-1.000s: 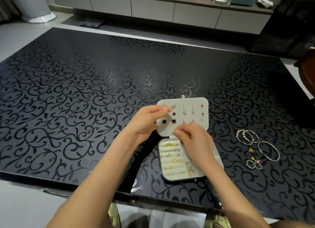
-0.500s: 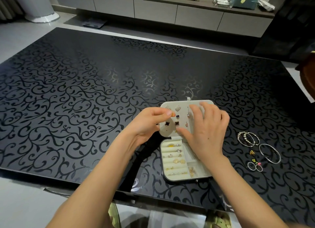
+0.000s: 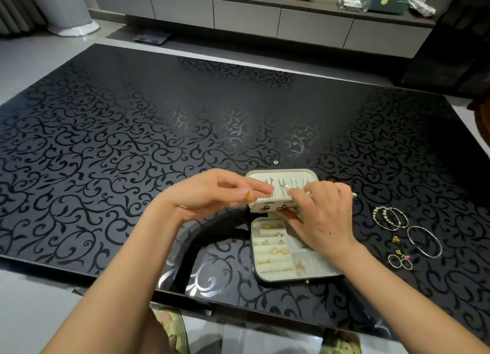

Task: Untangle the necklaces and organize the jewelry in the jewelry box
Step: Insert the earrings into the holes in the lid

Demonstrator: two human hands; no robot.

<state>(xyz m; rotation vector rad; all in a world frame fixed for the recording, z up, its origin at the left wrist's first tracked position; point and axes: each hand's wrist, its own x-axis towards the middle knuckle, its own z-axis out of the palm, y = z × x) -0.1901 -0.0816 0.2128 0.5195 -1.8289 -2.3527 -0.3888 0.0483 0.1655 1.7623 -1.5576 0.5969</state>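
A cream jewelry box (image 3: 255,250) lies open near the table's front edge, with rings and gold earrings in its rolls and compartments. Its lid (image 3: 281,173) lies back, and thin necklaces (image 3: 282,186) hang inside it. A cream earring panel (image 3: 265,207) with dark clover studs is tipped forward between lid and base. My right hand (image 3: 323,221) grips the panel's right part, fingers over its top edge and thumb beneath. My left hand (image 3: 212,194) pinches the panel's left corner; a small gold speck shows at the thumb tip.
Right of the box lie beaded bracelets (image 3: 389,217), a silver bangle (image 3: 424,241), a small gold charm (image 3: 395,239) and two rings (image 3: 400,261). A tiny stud (image 3: 275,162) sits on the black patterned table (image 3: 132,141) behind the lid.
The earring panel, upright before, has been folded forward and down, uncovering the necklaces in the lid. My right hand moved from the panel's face to gripping its top edge.
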